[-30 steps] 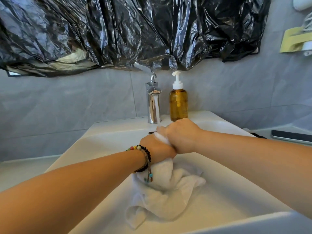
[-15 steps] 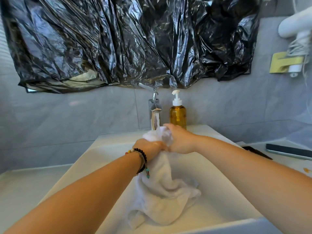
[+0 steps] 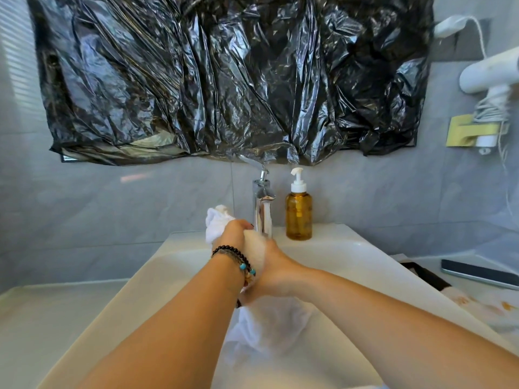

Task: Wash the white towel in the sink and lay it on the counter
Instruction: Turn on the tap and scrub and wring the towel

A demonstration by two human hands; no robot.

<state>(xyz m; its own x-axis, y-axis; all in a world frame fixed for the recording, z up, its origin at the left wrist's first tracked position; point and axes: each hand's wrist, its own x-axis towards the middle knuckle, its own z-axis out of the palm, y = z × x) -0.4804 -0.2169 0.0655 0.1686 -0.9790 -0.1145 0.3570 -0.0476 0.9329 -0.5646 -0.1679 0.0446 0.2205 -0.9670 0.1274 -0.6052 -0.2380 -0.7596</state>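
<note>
Two hands, your left hand (image 3: 234,230) and right hand (image 3: 273,272), clamped round white towel (image 3: 254,249) above sink (image 3: 337,318). Risk: weak wringing leaves it dripping over counter (image 3: 42,318).

Crumpled black plastic sheeting (image 3: 224,80) fills the upper frame above a chrome faucet (image 3: 262,209) and an amber pump bottle (image 3: 298,217) at centre, with a white wall-hung appliance (image 3: 488,77) at upper right and a dark phone (image 3: 480,273) at right.
</note>
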